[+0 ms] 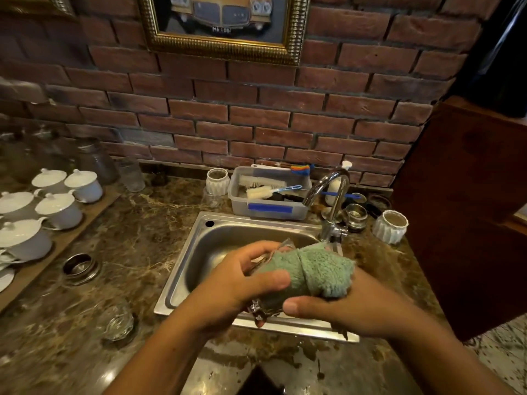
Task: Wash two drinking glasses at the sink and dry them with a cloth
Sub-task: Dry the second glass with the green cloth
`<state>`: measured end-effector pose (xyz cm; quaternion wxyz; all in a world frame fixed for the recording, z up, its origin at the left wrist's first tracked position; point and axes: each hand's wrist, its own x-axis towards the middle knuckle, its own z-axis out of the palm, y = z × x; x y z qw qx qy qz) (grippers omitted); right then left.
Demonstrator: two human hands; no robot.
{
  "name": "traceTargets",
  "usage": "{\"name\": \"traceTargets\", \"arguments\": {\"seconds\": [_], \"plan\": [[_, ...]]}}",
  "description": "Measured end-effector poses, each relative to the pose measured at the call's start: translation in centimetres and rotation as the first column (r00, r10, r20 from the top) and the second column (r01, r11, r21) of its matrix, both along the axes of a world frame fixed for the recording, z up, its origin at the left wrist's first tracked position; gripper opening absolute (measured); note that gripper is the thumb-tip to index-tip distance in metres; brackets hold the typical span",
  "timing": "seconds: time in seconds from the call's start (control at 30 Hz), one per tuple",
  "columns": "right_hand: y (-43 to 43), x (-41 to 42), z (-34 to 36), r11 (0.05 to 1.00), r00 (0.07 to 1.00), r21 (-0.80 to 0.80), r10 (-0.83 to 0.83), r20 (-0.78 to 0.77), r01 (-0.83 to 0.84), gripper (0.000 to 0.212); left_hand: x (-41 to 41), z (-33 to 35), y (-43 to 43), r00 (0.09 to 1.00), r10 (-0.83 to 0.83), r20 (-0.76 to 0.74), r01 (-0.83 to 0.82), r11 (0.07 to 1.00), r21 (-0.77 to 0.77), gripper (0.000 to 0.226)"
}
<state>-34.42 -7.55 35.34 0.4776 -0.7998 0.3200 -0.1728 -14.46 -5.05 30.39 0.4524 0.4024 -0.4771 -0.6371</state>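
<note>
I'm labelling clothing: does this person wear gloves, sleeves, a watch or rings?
Nothing worn shows. The left hand and right hand are ungloved, with no visible ring. The left forearm and right forearm are bare to the frame's edge: no sleeve, watch or bracelet.

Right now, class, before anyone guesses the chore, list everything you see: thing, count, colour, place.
held glass: one, clear, over sink
counter glass: one, clear, left of sink
cloth: one, green, on held glass
sink: one, steel, centre
tap: one, chrome, sink's back right
tub: one, clear plastic, behind sink, holding brushes
ribbed pots: two, white, flanking tub and tap
lidded cups: at least five, white, left tray
left hand: grips held glass
right hand: holds cloth
</note>
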Motion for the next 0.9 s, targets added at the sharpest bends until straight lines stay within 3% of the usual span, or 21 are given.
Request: {"name": "traceTargets", "arguments": {"seconds": [0.1, 0.2, 0.3, 0.4, 0.47, 0.53, 0.57, 0.6, 0.63, 0.67, 0.73, 0.8, 0.87, 0.9], "plan": [[0.5, 0.6, -1.1, 0.995, 0.996, -0.086, -0.050, 0.069, 0.056, 0.027, 0.6, 0.7, -0.2, 0.999, -0.004, 0.049, 0.006, 0.999, -0.042, 0.050], [1.4, 1.5, -2.2, 0.947, 0.991, -0.300, -0.084, 0.105, 0.112, 0.024, 0.3, 0.7, -0.1, 0.994, 0.093, -0.065, -0.093, 0.996, 0.003, 0.043], [2.0, 1.9, -2.3, 0.853, 0.990, -0.511, -0.137, -0.031, 0.102, 0.032, -0.5, 1.0, 0.1, 0.977, 0.171, -0.130, -0.141, 0.968, 0.209, 0.045], [0.8, 2.3, -3.5, 0.621, 0.937, -0.778, -0.321, -0.138, 0.098, 0.031, -1.5, 0.9, 0.1, 0.925, 0.327, -0.194, -0.191, 0.842, 0.504, 0.060], [0.8, 2.6, -4.2, 0.739, 0.966, -0.665, -0.237, -0.104, 0.110, 0.029, -2.3, 0.9, 0.1, 0.883, 0.438, -0.167, -0.297, 0.799, 0.523, 0.035], [1.6, 2.7, -4.3, 0.753, 0.953, -0.606, -0.303, 0.024, 0.256, 0.019, -3.0, 0.8, -0.1, 0.853, 0.507, -0.124, -0.436, 0.822, 0.366, 0.023], [2.2, 2.7, -4.6, 0.797, 0.929, -0.480, -0.337, 0.150, 0.367, 0.015, -3.4, 0.7, -0.1, 0.838, 0.539, -0.084, -0.521, 0.836, 0.172, 0.027], [2.6, 3.0, -4.3, 0.868, 0.884, -0.231, -0.372, 0.283, 0.439, 0.017, -3.3, 0.6, -0.1, 0.825, 0.565, -0.021, -0.564, 0.820, -0.095, 0.028], [3.0, 3.3, -3.8, 0.891, 0.795, 0.119, -0.446, 0.411, 0.438, 0.026, -3.0, 0.6, -0.1, 0.805, 0.591, 0.047, -0.539, 0.762, -0.358, 0.028], [3.1, 3.4, -3.9, 0.837, 0.712, 0.393, -0.536, 0.454, 0.380, 0.039, -2.6, 0.3, -0.3, 0.777, 0.619, 0.114, -0.450, 0.672, -0.589, 0.028], [2.9, 3.5, -3.9, 0.725, 0.619, 0.606, -0.649, 0.443, 0.327, 0.059, -1.7, -0.2, -1.1, 0.722, 0.662, 0.199, -0.269, 0.534, -0.801, 0.029], [2.9, 3.6, -3.1, 0.749, 0.667, 0.524, -0.634, 0.390, 0.406, 0.041, -1.6, 0.0, -1.3, 0.761, 0.618, 0.199, -0.275, 0.584, -0.763, 0.028], [3.0, 3.3, -2.4, 0.843, 0.736, 0.244, -0.538, 0.411, 0.480, 0.023, -2.3, 1.3, -0.7, 0.859, 0.503, 0.099, -0.389, 0.765, -0.512, 0.023], [3.0, 3.0, -2.4, 0.866, 0.787, -0.002, -0.454, 0.418, 0.500, 0.019, -2.7, 1.9, -0.4, 0.887, 0.461, 0.028, -0.429, 0.846, -0.317, 0.022]]}}
